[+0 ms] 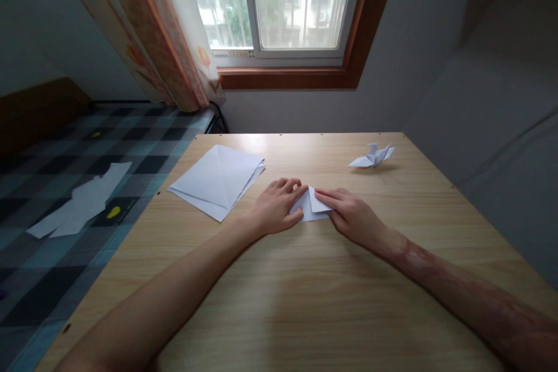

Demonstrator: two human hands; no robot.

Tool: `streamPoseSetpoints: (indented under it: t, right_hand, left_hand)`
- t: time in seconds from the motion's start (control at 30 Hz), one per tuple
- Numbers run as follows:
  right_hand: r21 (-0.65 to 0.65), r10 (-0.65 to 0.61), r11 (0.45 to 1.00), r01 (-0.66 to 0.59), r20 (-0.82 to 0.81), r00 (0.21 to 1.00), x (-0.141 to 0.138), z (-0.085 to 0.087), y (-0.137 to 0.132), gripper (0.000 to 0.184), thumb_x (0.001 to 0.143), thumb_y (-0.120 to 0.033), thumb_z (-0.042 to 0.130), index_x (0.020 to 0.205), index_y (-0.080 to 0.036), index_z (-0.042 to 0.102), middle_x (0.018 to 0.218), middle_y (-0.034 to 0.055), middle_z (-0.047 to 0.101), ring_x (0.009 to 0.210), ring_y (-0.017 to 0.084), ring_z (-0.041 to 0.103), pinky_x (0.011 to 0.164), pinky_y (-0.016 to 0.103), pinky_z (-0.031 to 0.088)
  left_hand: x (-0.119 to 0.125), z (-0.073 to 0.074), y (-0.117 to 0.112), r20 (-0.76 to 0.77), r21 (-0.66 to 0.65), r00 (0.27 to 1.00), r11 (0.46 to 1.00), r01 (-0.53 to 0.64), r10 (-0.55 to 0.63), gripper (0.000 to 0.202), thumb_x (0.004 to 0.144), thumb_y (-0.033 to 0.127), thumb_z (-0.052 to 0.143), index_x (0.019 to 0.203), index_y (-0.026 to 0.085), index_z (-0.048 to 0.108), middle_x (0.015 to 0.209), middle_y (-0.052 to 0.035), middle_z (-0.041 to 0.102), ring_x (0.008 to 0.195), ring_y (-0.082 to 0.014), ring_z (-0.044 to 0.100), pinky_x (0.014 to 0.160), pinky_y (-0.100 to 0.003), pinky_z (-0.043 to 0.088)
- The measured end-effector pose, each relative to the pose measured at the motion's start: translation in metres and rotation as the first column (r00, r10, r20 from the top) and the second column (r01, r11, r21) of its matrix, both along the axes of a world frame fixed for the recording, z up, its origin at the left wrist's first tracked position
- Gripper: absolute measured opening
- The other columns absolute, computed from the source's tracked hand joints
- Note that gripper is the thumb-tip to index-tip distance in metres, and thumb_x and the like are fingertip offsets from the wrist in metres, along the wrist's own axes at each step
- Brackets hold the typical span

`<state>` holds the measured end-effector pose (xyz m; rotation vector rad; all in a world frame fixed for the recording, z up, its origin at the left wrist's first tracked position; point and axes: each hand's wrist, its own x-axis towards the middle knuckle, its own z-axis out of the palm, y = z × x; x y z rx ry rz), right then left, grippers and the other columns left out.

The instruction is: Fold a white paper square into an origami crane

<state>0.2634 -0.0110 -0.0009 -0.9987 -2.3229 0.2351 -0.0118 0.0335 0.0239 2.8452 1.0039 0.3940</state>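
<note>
A small folded sheet of white paper (307,209) lies on the wooden table between my two hands. My left hand (281,204) rests at its left side, fingertips at the top edge and thumb at the lower left, gripping it against the table. On the right, my right hand (346,209) pinches a folded flap (320,203), with its fingers on top and the thumb partly hidden below. Part of the paper is covered by my fingers.
Left of my hands lies a stack of square white paper (218,177). A folded paper crane (374,156) stands at the table's back right. White paper scraps (87,200) lie on the checked bed (143,131) beside the wooden table (279,314). Behind is a window (296,6).
</note>
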Motion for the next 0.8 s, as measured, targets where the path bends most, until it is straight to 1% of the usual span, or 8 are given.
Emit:
streamPoseSetpoints:
  t: [0.13,0.27,0.47,0.67,0.8]
  right_hand:
    - [-0.032,0.026,0.999,-0.027,-0.025,0.999,0.009,-0.005,-0.006,0.062,0.104,-0.004,0.051,0.162,-0.026,0.06,0.162,0.0118,0.064,0.146,0.03,0.064,0.123,0.055,0.056]
    - [-0.055,0.049,0.997,-0.051,-0.049,0.998,0.017,-0.008,-0.004,0.064,0.105,-0.004,0.05,0.163,-0.03,0.059,0.164,0.0098,0.062,0.151,0.029,0.061,0.126,0.055,0.054]
    - [-0.047,0.068,0.997,-0.067,0.014,0.998,0.023,-0.008,-0.003,0.064,0.105,-0.003,0.051,0.162,-0.029,0.059,0.164,0.0107,0.061,0.153,0.028,0.059,0.129,0.057,0.05]
    - [-0.04,0.076,0.996,-0.074,0.037,0.996,0.022,-0.006,-0.005,0.065,0.106,-0.004,0.052,0.164,-0.03,0.056,0.167,0.0114,0.058,0.154,0.029,0.058,0.129,0.058,0.051]
    - [-0.036,0.076,0.997,-0.074,0.032,0.997,0.021,-0.005,-0.006,0.061,0.107,-0.006,0.052,0.163,-0.031,0.058,0.17,0.0113,0.055,0.155,0.029,0.057,0.128,0.056,0.052]
  left_hand:
    - [0.001,0.001,0.0,0.0,0.008,1.0,1.0,0.0,0.0,0.055,0.102,0.039,0.057,0.155,0.025,0.058,0.146,-0.0128,0.06,0.134,-0.0342,0.055,0.121,-0.051,0.045]
    - [0.001,0.004,-0.001,-0.004,0.013,1.0,1.0,-0.003,0.003,0.057,0.101,0.038,0.058,0.156,0.023,0.059,0.146,-0.0139,0.061,0.134,-0.0345,0.056,0.121,-0.052,0.045]
    - [0.0,0.003,0.0,-0.018,0.022,1.0,1.0,0.004,-0.004,0.058,0.102,0.04,0.056,0.157,0.02,0.058,0.147,-0.0148,0.062,0.134,-0.0347,0.056,0.121,-0.051,0.045]
    - [0.0,0.0,0.0,-0.001,0.004,1.0,1.0,0.005,-0.005,0.062,0.102,0.04,0.058,0.162,0.027,0.053,0.15,-0.0132,0.06,0.135,-0.0355,0.055,0.122,-0.054,0.043]
    - [0.0,0.0,-0.001,0.0,-0.006,1.0,1.0,0.004,-0.004,0.061,0.102,0.038,0.057,0.162,0.027,0.053,0.152,-0.0129,0.058,0.136,-0.0349,0.054,0.122,-0.053,0.043]
